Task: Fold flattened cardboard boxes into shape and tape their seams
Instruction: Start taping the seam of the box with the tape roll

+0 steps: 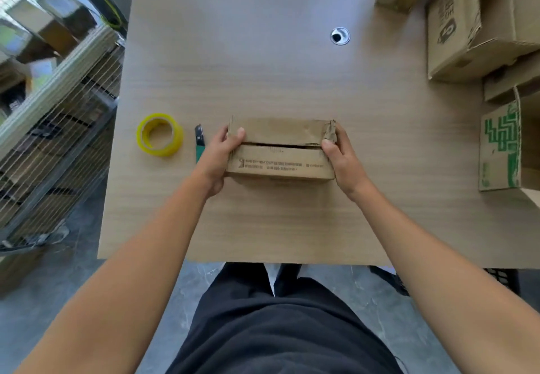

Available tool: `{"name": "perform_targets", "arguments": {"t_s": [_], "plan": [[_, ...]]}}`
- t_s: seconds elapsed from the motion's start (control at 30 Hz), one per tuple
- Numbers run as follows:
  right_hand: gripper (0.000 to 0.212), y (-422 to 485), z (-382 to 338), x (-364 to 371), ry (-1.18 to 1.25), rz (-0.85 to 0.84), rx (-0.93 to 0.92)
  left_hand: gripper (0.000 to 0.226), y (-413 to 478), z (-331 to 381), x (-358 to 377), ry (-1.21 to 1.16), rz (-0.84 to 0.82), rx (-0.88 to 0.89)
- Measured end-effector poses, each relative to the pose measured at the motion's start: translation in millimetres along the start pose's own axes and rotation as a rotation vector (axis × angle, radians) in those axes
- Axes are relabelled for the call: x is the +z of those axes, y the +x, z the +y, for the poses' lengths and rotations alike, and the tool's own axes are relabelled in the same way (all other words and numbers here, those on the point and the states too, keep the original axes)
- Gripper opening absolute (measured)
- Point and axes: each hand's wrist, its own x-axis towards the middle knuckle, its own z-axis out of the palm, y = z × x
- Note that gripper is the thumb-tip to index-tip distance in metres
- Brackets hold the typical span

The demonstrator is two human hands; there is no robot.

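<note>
Cardboard box (280,148), flaps folded shut, held at both ends near the middle of the wood-grain table (263,66).
The left hand (217,157) grips its left end and the right hand (342,160) its ragged right end, thumbs on top beside the dark slit between the flaps. Most fingers are hidden behind the box, and nothing inside shows. The near flap's print is too blurred to read. To the left lie a yellow tape roll (159,134) and a green cutter (200,142), partly hidden by the left hand. At the right, stacked boxes (455,31) are cut off by the frame.
</note>
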Motion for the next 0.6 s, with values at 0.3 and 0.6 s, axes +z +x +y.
{"name": "perform_targets", "arguments": {"t_s": [0.3, 0.6], "plan": [[0.069, 20.6, -36.6, 81.6, -1.267, -0.049, -0.33, 0.053, 5.9, 26.4, -21.8, 0.537, 0.31, 0.235], [0.073, 35.6, -36.6, 95.2, -1.316, 0.085, -0.377, 0.032, 14.2, 1.6, -164.8, 1.531, 0.376, 0.173]]}}
